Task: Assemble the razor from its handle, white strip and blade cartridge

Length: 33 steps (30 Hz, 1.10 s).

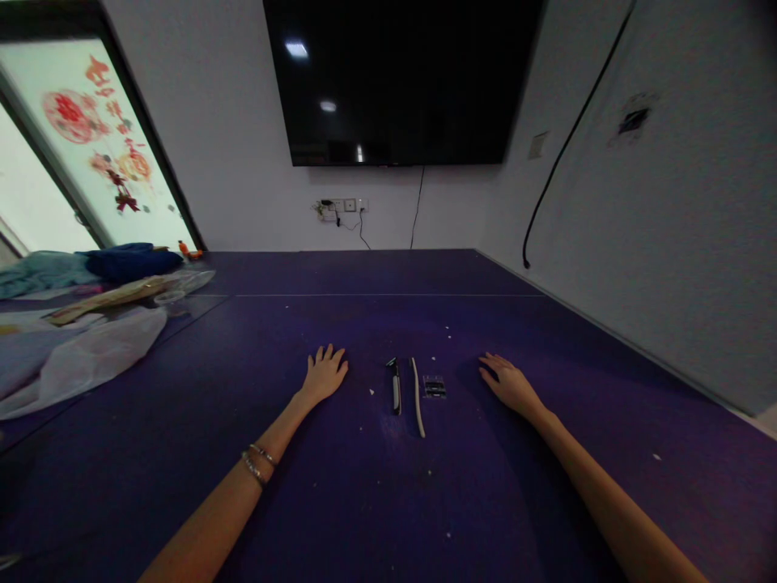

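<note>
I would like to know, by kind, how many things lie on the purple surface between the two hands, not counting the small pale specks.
Black-and-white razor: 1
Slender pale stick: 1
Small clear-and-black pack: 1
Total: 3

Your purple bench (303,502) carries a razor (396,392), a pale stick (418,397) and a small clear pack (435,387) side by side, scattered white scraps (372,392) and, leftward, a plastic bag (103,348) and blue cloth (137,261).
</note>
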Tool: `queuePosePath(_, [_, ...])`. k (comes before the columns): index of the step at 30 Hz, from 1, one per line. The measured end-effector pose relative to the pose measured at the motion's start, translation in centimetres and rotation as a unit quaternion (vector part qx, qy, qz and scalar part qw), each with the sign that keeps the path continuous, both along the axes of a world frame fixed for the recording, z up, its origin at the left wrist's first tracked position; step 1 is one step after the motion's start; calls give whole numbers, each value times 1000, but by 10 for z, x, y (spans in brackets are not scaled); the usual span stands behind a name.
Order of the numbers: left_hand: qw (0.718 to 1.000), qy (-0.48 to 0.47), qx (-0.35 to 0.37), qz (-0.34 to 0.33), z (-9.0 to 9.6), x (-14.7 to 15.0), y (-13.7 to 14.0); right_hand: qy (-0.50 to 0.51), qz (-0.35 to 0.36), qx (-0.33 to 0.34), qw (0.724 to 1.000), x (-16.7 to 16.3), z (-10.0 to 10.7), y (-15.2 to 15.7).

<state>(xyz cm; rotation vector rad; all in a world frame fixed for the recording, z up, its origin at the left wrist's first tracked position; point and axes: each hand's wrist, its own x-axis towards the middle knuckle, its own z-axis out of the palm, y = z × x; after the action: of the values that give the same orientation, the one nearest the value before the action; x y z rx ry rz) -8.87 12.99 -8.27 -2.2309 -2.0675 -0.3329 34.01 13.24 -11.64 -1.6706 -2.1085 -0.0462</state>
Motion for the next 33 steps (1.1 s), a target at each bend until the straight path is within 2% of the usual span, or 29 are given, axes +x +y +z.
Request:
queuePosePath(8, [1000, 7, -4, -12, -3, -1, 1, 7, -1, 7, 1000, 3, -5, 3])
queuePosePath(21, [1000, 8, -13, -3, -1, -2, 2, 32, 0, -1, 999, -3, 4, -3])
queuePosePath(28, [1000, 10, -9, -7, -1, -2, 1, 12, -6, -2, 1000, -3, 3, -2])
queuePosePath(33, [1000, -9, 8, 7, 6, 0, -1, 21, -4, 3, 1000, -4, 3, -3])
